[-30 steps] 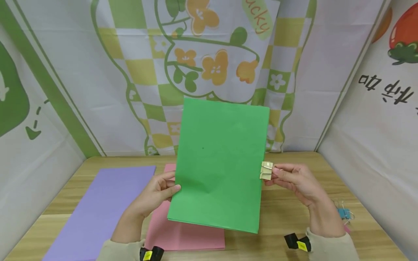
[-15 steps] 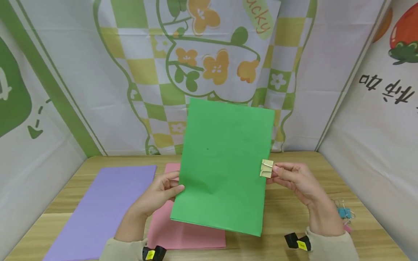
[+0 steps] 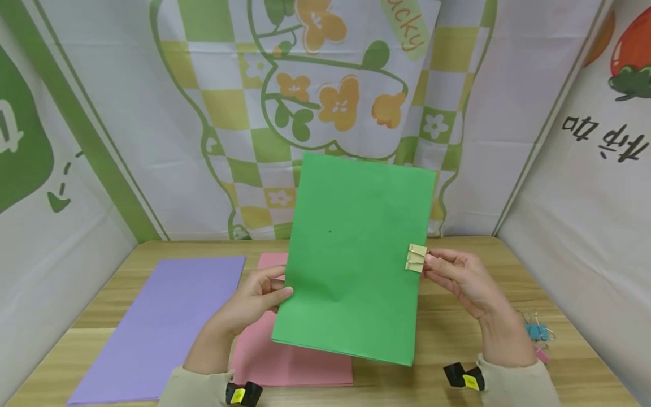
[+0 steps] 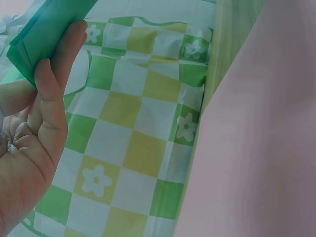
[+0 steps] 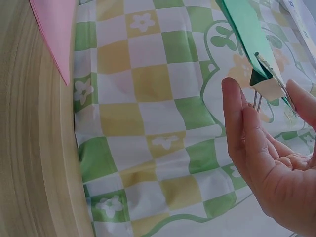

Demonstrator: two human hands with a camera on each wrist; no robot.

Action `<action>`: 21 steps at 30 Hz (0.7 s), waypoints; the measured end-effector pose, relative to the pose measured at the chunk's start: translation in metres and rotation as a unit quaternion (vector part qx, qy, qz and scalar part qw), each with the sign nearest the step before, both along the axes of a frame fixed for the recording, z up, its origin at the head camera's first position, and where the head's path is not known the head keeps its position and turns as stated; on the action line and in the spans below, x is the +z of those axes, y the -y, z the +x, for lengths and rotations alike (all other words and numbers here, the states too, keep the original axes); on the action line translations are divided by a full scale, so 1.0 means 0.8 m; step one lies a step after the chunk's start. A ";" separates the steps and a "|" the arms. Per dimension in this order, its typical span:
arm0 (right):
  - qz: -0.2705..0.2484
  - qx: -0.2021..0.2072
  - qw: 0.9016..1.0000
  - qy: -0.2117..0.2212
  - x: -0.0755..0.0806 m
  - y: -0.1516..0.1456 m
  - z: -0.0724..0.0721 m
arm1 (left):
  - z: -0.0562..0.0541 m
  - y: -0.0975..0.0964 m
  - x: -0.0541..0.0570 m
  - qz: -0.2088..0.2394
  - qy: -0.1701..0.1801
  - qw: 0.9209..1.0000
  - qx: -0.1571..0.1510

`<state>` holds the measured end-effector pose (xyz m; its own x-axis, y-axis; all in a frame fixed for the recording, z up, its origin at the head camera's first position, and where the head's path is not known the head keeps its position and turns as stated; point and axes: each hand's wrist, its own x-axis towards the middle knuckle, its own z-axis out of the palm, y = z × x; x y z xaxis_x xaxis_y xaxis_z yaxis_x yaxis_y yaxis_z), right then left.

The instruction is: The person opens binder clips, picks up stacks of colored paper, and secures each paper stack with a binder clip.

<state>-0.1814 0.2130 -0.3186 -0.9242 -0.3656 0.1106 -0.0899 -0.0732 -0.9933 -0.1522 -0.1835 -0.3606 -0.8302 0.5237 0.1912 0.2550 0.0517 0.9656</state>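
A stack of green paper (image 3: 356,260) is held up, slightly tilted, over the table. My left hand (image 3: 259,297) pinches its left edge low down, thumb in front and fingers behind; the left wrist view shows the stack's corner (image 4: 39,44) between them. At the right edge, a pale yellow binder clip (image 3: 416,258) straddles the sheets. My right hand (image 3: 460,277) holds this clip by its wire handles. Seen from the right wrist, the clip (image 5: 269,86) sits between thumb and fingers, its mouth around the green edge.
Pink paper (image 3: 305,364) lies on the wooden table (image 3: 396,390) beneath the green stack. Purple paper (image 3: 168,322) lies to the left. A blue binder clip (image 3: 537,332) and a pink one (image 3: 541,354) rest by my right forearm. Printed fabric (image 3: 351,34) rises behind.
My left hand has shifted rightward with the green stack, whose right edge now reaches deeper into the yellow clip. My right hand has risen slightly with the clip.
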 end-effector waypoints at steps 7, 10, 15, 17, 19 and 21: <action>-0.017 -0.011 1.000 0.010 0.000 0.004 -0.002 | -0.001 -0.004 0.001 -0.004 0.020 1.000 0.016; -0.025 -0.013 1.000 0.008 -0.001 0.003 -0.002 | 0.000 -0.006 0.002 -0.005 0.034 0.999 0.024; -0.031 -0.017 0.999 0.005 -0.003 0.000 -0.001 | 0.002 -0.010 -0.001 -0.007 0.056 0.998 0.029; -0.033 -0.021 0.999 0.002 -0.004 -0.001 -0.001 | 0.002 -0.013 -0.002 -0.008 0.057 0.998 0.026; -0.036 -0.025 0.999 0.000 -0.004 -0.003 -0.001 | 0.001 -0.016 -0.003 -0.006 0.058 0.998 0.023; -0.038 -0.029 0.999 0.000 -0.004 -0.005 -0.002 | 0.000 -0.020 -0.004 -0.003 0.060 0.998 0.019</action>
<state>-0.1834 0.2169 -0.3215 -0.9434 -0.3025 0.1358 -0.0962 -0.1423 -0.9851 -0.1523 -0.1674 -0.3642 -0.8664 0.4918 0.0865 0.1357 0.0652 0.9886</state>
